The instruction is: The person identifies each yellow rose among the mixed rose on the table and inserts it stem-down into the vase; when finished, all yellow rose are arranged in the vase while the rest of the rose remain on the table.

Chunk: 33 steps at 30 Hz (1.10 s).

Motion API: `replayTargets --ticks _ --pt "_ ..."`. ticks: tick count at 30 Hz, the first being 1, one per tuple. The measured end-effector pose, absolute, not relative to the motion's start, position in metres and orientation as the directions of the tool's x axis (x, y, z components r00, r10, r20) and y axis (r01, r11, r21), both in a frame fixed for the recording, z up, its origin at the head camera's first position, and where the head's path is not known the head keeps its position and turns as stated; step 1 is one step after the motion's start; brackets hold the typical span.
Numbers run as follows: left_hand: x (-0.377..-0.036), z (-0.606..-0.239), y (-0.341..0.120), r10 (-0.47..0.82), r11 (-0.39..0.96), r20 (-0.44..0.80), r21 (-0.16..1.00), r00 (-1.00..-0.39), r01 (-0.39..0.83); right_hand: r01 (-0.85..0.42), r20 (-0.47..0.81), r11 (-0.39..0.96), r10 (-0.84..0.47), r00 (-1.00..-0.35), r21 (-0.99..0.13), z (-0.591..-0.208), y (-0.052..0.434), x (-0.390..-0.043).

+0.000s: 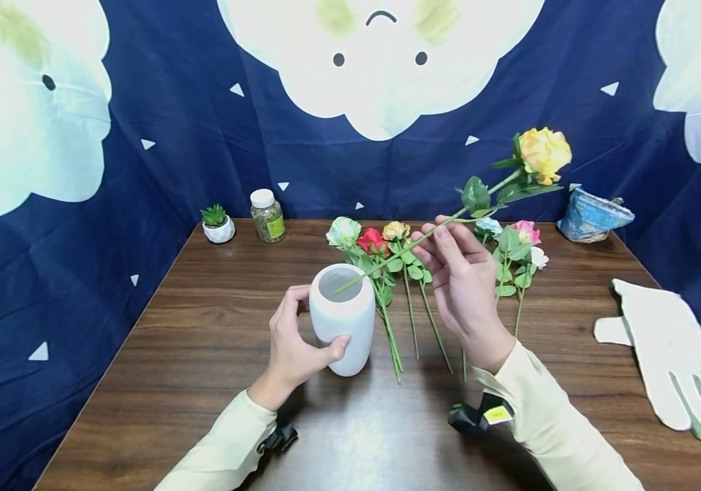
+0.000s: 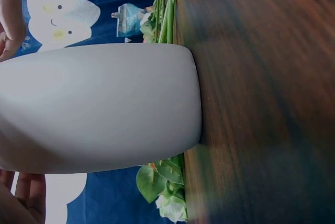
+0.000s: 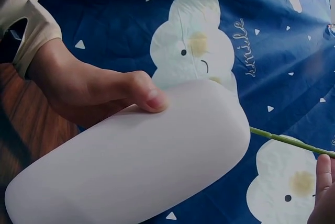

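White ceramic vase point(image 1: 342, 319) steadied in my left hand point(image 1: 292, 351); right hand point(image 1: 464, 290) pinches the yellow rose's stem point(image 1: 408, 247), tip entering from two o'clock—I should lower slowly.

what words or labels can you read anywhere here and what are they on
"smile", in white cursive: on the blue cloud-print backdrop, right wrist view.
Green label on the glass jar: too small to read.
Yellow sticker on the right wrist camera clip: too small to read.
Print on the blue pouch: blurred.
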<state>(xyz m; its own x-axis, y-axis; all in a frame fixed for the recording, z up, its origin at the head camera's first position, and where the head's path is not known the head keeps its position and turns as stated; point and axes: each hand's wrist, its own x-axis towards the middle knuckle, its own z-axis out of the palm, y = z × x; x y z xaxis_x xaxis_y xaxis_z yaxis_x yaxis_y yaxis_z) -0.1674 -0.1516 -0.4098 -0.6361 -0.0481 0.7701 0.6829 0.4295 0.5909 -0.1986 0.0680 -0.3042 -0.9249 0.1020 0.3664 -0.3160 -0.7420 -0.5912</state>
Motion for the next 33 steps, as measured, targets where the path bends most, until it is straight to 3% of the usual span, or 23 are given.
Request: replayTargets --ticks 33 --pt "-0.168 -0.410 -0.152 -0.050 0.418 0.765 0.600 -0.642 0.682 -0.341 0.420 -0.580 -0.003 -0.908 -0.740 -0.305 0.036 -0.202"
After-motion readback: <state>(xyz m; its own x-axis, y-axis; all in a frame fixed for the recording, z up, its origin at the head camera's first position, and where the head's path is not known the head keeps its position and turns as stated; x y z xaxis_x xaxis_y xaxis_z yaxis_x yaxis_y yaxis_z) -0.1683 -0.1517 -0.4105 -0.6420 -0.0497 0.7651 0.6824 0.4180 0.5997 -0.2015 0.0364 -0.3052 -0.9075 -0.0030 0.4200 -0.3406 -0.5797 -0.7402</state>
